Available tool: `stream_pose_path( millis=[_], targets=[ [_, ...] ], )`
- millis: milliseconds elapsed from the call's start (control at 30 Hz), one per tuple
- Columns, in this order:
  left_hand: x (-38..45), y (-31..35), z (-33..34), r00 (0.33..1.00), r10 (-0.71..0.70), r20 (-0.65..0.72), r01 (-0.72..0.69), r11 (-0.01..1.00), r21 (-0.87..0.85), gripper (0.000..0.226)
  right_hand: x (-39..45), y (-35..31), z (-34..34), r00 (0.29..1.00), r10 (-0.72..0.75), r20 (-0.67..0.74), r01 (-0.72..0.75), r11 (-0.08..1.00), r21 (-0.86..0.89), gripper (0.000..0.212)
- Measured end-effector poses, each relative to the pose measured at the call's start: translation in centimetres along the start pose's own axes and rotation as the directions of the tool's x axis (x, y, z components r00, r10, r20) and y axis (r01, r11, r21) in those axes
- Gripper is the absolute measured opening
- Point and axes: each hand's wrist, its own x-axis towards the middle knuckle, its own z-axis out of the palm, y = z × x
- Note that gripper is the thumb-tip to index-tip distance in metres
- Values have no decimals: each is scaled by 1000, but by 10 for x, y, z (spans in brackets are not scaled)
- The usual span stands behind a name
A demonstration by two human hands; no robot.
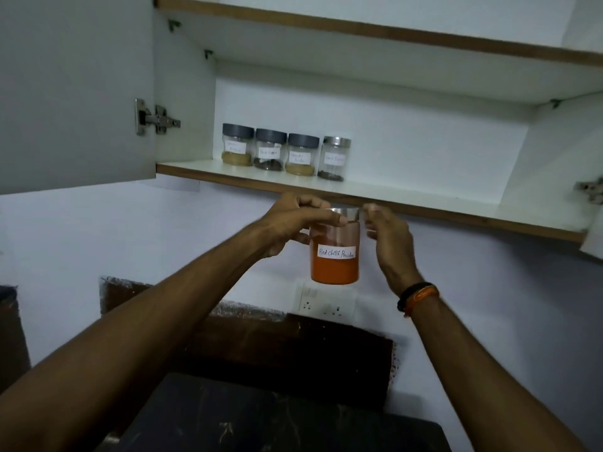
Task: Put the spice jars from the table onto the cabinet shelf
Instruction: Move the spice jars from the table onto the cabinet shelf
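While both my arms reach up toward the cabinet, one door (76,93) hangs open at far left, its hinge (156,117) showing. On the lower shelf (408,194) four jars stand in a row against the back, close together: a first jar (237,144) with a grey lid and tan powder, a second jar (270,149) with a grey lid and dark bits, a third jar (301,154) with a grey lid and tan powder, and a fourth jar (335,158) with a metal lid and a few dark grains. Their labels are too blurred to read. The upper shelf (359,27) runs above them.

Below the shelf edge I hold a fifth, the chilli jar (335,252), upright in the air, full of orange powder, labelled "Red chilli Powder". My left hand (295,223) curls round its upper left side, thumb across the metal lid. My right hand (391,243) pinches the lid's right rim with fingertips; a wristband (417,296) sits on that wrist. The shelf's front edge lies just above the lid.

Behind the jar, one socket (323,301) is on the wall. A dark counter (277,419) lies beneath.
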Motion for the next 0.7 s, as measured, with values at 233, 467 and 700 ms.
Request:
stream_pose_path(
  millis=[233,467,700],
  targets=[
    [38,61,-14,994,114,2,-113,990,87,44,67,-9,-21,958,-287,-3,224,753,-619,26],
    [80,91,-24,990,139,-10,-137,984,115,31,104,2,-27,979,-189,79,159,461,-873,40],
    [129,85,-26,992,128,-18,-124,983,136,25,125,16,-33,936,-269,227,284,197,-938,41]
  ],
)
